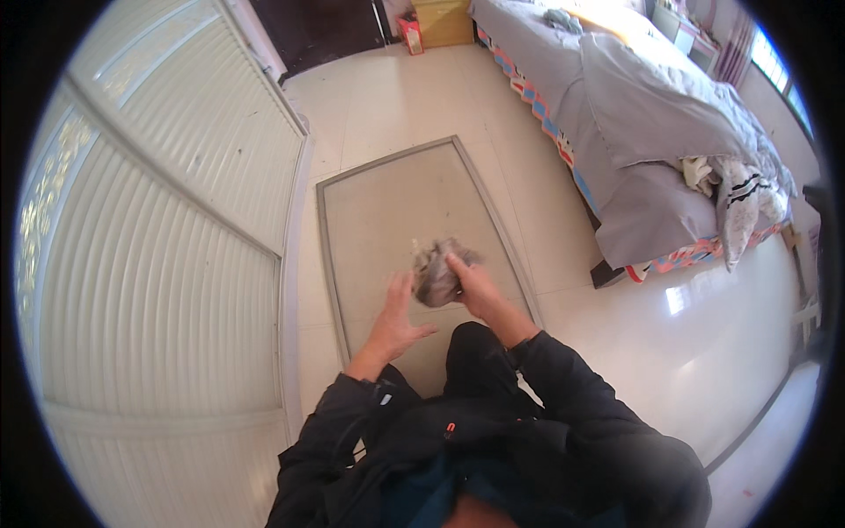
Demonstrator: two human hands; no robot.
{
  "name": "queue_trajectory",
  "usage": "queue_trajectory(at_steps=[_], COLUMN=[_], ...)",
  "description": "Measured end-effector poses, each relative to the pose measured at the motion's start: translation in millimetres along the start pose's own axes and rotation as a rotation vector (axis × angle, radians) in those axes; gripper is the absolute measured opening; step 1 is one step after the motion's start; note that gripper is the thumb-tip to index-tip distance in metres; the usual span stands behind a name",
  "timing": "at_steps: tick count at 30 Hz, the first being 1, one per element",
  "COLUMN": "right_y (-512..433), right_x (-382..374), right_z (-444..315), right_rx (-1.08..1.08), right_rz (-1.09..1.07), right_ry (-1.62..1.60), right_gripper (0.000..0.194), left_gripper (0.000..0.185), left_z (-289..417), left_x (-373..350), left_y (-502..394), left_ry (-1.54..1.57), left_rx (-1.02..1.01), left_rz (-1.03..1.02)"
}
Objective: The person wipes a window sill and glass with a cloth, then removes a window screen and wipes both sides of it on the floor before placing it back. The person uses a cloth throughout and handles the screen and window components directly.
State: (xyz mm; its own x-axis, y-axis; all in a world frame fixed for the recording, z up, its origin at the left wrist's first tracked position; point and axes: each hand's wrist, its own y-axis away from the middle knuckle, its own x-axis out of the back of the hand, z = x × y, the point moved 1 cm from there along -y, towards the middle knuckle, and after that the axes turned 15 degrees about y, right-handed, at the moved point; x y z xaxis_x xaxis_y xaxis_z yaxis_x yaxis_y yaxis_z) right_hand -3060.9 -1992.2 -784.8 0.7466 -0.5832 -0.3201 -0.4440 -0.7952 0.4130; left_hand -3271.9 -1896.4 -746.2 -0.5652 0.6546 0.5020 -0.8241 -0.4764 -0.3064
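A framed mesh window screen (389,198) lies flat on the tiled floor in front of me, its near end reaching my knees. Above its lower middle, my right hand (470,280) grips a crumpled grey-brown cloth (439,274), thumb on top. My left hand (399,317) is just left of the cloth, fingers spread and nothing held in it. Whether its fingertips touch the cloth cannot be told. The cloth and the fingers are slightly blurred.
Ribbed sliding closet doors (165,264) stand close on the left. A bed with a grey cover (634,132) is on the right, its dark leg (604,274) near the screen. At the far end are a dark door (317,30), a red bag (410,33) and a wooden cabinet (443,23).
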Motion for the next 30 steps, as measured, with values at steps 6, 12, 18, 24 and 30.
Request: queue_trajectory(at_steps=[6,12,18,24,30], right_y=[99.6,60.4,113.8,119.4,104.3], right_x=[-50.6,1.7,108.5,179.0,177.9], right_z=[-20.2,63.0,292.4,379.9,392.0], right_rx=[0.011,0.113,-0.004,0.36,0.465], right_rz=[-0.211,-0.182,-0.606,-0.507,-0.616], right_ry=[0.643,1.735,2.222,2.123,2.132], right_gripper=[0.078,0.058,0.047,0.028,0.021], left_gripper=[0.055,0.036,0.038,0.043,0.047], left_z=[1.4,-42.8,-43.0,31.1,85.5], left_x=[11.3,94.2,44.6,17.6,10.4], left_y=[63.2,104.5,194.1,243.3,278.5], left_ry=[0.509,0.481,0.658,0.728,0.612], left_rx=[0.371,0.264,0.493,0.792,1.049], left_rz=[0.364,0.788,0.824,0.782,0.687])
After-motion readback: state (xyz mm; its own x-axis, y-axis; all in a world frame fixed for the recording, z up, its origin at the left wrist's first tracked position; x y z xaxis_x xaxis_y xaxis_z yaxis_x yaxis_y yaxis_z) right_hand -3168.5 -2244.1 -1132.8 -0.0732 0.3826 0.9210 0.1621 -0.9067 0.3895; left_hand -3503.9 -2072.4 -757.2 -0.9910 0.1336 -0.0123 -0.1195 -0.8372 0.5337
